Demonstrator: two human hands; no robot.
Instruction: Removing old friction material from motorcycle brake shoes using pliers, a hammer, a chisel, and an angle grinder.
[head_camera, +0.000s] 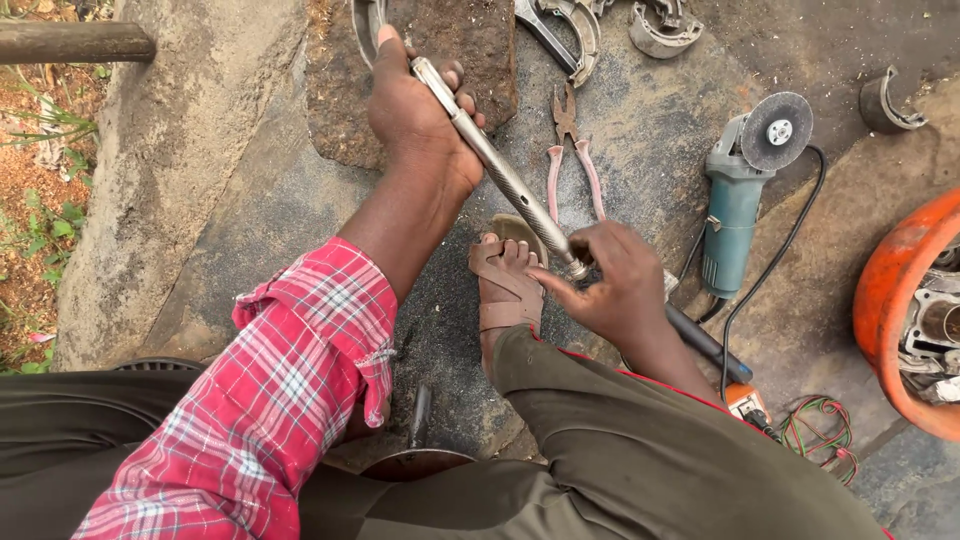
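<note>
My left hand (415, 110) grips the far end of a long silver metal rod (500, 170) that runs diagonally toward me. My right hand (610, 285) pinches the rod's near end, where a ringed collar sits just above my sandalled foot (505, 285). The left arm wears a red and white checked sleeve (290, 390). Olive trousers (620, 460) cover my legs at the bottom of the view.
Pliers with pink handles (572, 160) lie on the dark ground beside the rod. A teal angle grinder (745, 180) with its black cord rests to the right. Curved brake shoes (600, 25) lie at the top. An orange drum (900, 300) stands at the right edge. A stone block (470, 50) sits under the left hand.
</note>
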